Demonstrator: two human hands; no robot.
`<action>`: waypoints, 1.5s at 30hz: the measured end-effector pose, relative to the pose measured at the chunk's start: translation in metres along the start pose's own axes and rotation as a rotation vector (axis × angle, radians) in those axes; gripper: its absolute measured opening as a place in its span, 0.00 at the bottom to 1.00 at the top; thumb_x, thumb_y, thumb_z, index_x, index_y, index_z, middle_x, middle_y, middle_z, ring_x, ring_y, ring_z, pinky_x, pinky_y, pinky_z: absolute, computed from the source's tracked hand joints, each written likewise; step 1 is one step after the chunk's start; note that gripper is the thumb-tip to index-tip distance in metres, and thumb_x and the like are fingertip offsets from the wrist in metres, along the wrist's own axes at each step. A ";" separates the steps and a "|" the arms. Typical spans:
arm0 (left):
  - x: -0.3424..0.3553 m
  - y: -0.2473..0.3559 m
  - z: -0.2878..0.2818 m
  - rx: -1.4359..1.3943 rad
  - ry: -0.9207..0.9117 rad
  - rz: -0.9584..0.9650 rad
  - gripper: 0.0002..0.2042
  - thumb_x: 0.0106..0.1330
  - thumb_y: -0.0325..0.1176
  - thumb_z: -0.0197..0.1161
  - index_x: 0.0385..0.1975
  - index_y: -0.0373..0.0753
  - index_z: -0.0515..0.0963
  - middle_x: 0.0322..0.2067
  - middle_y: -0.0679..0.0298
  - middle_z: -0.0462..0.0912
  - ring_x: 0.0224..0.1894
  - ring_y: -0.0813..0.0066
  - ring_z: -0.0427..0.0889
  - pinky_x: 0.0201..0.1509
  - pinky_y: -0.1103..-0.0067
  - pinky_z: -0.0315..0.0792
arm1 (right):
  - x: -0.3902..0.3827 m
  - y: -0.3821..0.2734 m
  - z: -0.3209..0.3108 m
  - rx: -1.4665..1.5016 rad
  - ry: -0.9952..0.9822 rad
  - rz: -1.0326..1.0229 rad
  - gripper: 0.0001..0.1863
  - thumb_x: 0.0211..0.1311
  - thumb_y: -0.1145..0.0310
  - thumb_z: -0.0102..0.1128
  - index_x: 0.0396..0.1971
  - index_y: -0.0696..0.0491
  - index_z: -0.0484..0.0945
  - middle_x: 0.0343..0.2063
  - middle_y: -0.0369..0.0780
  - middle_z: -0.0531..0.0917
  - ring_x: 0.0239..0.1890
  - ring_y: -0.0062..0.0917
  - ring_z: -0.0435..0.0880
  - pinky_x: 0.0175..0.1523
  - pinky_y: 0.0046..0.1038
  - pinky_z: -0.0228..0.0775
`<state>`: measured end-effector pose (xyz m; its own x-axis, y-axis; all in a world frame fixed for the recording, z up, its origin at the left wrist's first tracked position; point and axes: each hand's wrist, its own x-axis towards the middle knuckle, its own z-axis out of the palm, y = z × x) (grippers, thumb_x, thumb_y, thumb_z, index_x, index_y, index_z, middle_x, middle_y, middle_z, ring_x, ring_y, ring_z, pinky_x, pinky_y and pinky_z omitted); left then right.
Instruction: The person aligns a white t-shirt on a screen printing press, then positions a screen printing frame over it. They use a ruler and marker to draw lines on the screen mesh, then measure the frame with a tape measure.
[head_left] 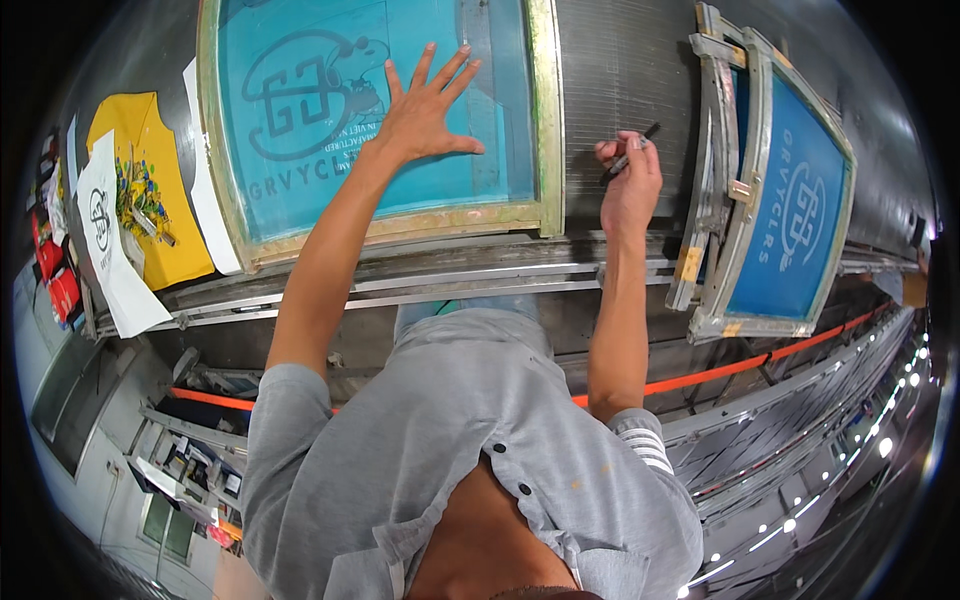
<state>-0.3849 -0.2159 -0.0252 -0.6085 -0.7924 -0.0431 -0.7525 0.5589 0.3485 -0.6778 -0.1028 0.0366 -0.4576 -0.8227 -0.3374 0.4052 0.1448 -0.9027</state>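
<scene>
My left hand (422, 118) is open, its fingers spread over the blue mesh of a large screen-printing frame (400, 228). A dark looped design and smaller lettering show on the mesh, partly behind that hand. To the right of the frame, my right hand (632, 180) pinches a black marker pen (617, 168) between thumb and fingers. The pen slants up to the right above the dark tabletop, and I cannot make out whether its cap is on.
More blue-mesh screen frames (795, 215) lean or stack at the right. A yellow garment piece (190, 225) with a multicoloured print and a white printed sheet (118, 255) lie at the left. A metal rail (450, 285) runs along the near edge of the dark table (625, 60).
</scene>
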 end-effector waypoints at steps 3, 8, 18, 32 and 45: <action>-0.001 0.008 0.001 0.029 -0.009 -0.016 0.63 0.40 0.80 0.69 0.80 0.64 0.49 0.81 0.77 0.44 0.82 0.50 0.35 0.72 0.24 0.31 | 0.012 0.003 -0.009 -0.109 0.038 -0.075 0.12 0.79 0.64 0.56 0.45 0.58 0.83 0.31 0.35 0.81 0.36 0.19 0.79 0.49 0.25 0.72; 0.001 0.011 -0.001 0.055 0.006 -0.010 0.63 0.38 0.80 0.69 0.79 0.65 0.51 0.81 0.77 0.45 0.82 0.48 0.37 0.71 0.23 0.33 | 0.020 0.013 -0.026 -0.068 0.134 -0.201 0.10 0.74 0.67 0.64 0.45 0.59 0.82 0.30 0.35 0.80 0.30 0.17 0.75 0.37 0.22 0.70; 0.008 0.015 -0.015 0.262 -0.214 -0.039 0.55 0.51 0.48 0.73 0.80 0.48 0.49 0.81 0.62 0.44 0.80 0.36 0.40 0.70 0.27 0.38 | -0.018 0.024 0.000 0.113 0.019 -0.183 0.06 0.68 0.79 0.63 0.42 0.61 0.79 0.34 0.45 0.84 0.29 0.26 0.83 0.31 0.27 0.76; 0.016 0.032 -0.044 0.029 -0.292 -0.103 0.59 0.49 0.59 0.75 0.80 0.49 0.49 0.82 0.63 0.43 0.81 0.38 0.35 0.70 0.24 0.38 | -0.031 0.052 0.031 -0.133 -0.029 -0.277 0.12 0.60 0.84 0.65 0.41 0.59 0.73 0.38 0.40 0.78 0.33 0.14 0.75 0.37 0.16 0.69; 0.009 0.024 -0.030 0.091 -0.221 -0.061 0.60 0.48 0.63 0.73 0.80 0.48 0.49 0.81 0.63 0.45 0.81 0.37 0.37 0.69 0.23 0.36 | 0.008 0.062 0.059 -0.512 -0.144 -0.543 0.07 0.54 0.83 0.68 0.25 0.58 0.77 0.23 0.38 0.80 0.22 0.17 0.73 0.27 0.22 0.63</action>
<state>-0.4012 -0.2166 0.0106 -0.5943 -0.7581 -0.2685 -0.8028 0.5395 0.2537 -0.6098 -0.1329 -0.0062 -0.3662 -0.9097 0.1958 -0.2816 -0.0922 -0.9551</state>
